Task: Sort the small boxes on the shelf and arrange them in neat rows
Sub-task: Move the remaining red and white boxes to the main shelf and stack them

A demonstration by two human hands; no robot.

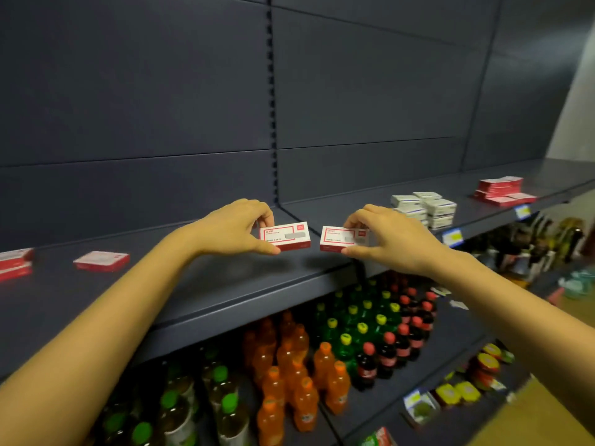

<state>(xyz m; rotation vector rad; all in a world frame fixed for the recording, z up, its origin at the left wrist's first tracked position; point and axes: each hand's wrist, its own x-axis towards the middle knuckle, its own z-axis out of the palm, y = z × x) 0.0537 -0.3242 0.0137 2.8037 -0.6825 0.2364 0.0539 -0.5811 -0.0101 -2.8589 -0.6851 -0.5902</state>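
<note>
Two small red-and-white boxes are held side by side over a dark grey shelf point(225, 284), printed faces towards the viewer, with a narrow gap between them. The left hand point(236, 228) pinches the left box point(285, 235) by its left end, thumb on the lower edge and fingers curled over the top. The right hand point(388, 241) pinches the right box point(340, 238) by its right end in the same way. Whether either box touches the shelf surface cannot be told.

Left of the left hand's grip, another red box point(101, 260) lies flat on the shelf, and further left stacked red boxes point(14, 263) sit at the picture's edge. Just behind and right of the right hand's grip stands a cluster of stacked white boxes point(428, 207). Well beyond that is a pile of red boxes point(500, 189). Blue-and-yellow price tags point(452, 236) hang on the shelf's front edge.

Below the grips, a lower shelf holds rows of orange soda bottles point(289, 381), green bottles with yellow caps point(354, 323) and dark cola bottles with red caps point(405, 333).
</note>
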